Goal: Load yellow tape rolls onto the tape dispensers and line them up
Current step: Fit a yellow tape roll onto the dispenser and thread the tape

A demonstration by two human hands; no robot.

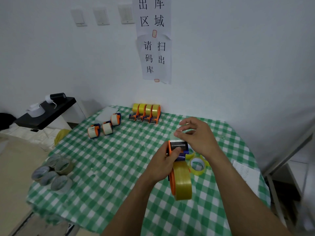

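Observation:
My left hand (pixel 164 165) grips an orange and blue tape dispenser (pixel 178 150) above the table. A yellow tape roll (pixel 183 182) sits on it, near end toward me. My right hand (pixel 197 135) pinches the clear end of the tape (pixel 176 136) just above the dispenser's roller. A loose yellow tape roll (pixel 197 166) lies flat on the cloth right beside the dispenser. At the back, several dispensers loaded with yellow rolls (pixel 146 113) stand side by side in a row.
Three dispensers with white cores (pixel 104 126) stand at the back left. Several grey-brown tape rolls (pixel 54 172) lie at the table's left edge. The green checked tablecloth (pixel 110 159) covers the table. A paper sheet (pixel 245 174) lies at the right edge, a black shelf (pixel 47 113) stands left.

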